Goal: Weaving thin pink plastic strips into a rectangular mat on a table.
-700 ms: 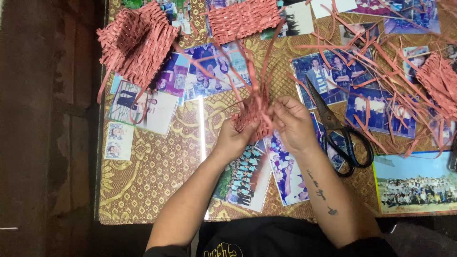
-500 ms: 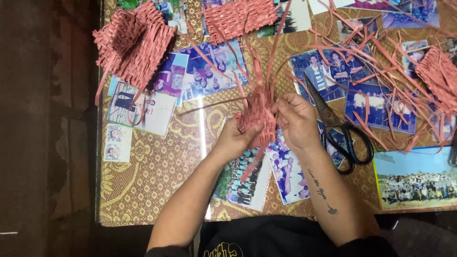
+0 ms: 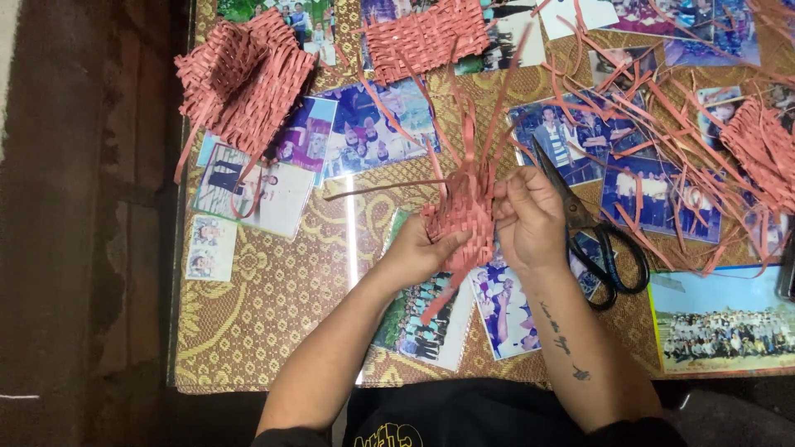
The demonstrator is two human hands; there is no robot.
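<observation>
At the table's middle: a half-woven basket (image 3: pixel 460 219) of pink strips is held up between both hands, its loose strip ends fanning upward and away from the person.
Left hand (image 3: pixel 416 248): curled closed around the basket's lower left side, thumb pressed on the weave.
Right hand (image 3: pixel 530 217): closed on the basket's right edge, fingers bent over the woven part and pinching near the loose strips.
Table (image 3: pixel 265 306): a glass top over a gold patterned cloth, with photographs (image 3: pixel 505 306) lying flat beneath or on it; I cannot tell which.
Scissors (image 3: pixel 592 236): black-handled, lying just beside the right hand, blades pointing up the table.
Finished pieces: one woven basket (image 3: pixel 240 79) at the top left, a flat woven panel (image 3: pixel 426 35) at the top centre, another woven piece (image 3: pixel 758 149) at the far right.
Loose strips (image 3: pixel 662 124): a tangled heap spread across the right side.
Risk, weave: if either grip slackens, the unfinished rows would likely spring apart, since the strip ends are not tucked in.
Risk, strips: a sharp pull could crease or snap a thin strip.
Risk, scissors: the right wrist sits close to the blades, so a careless sweep could catch them.
</observation>
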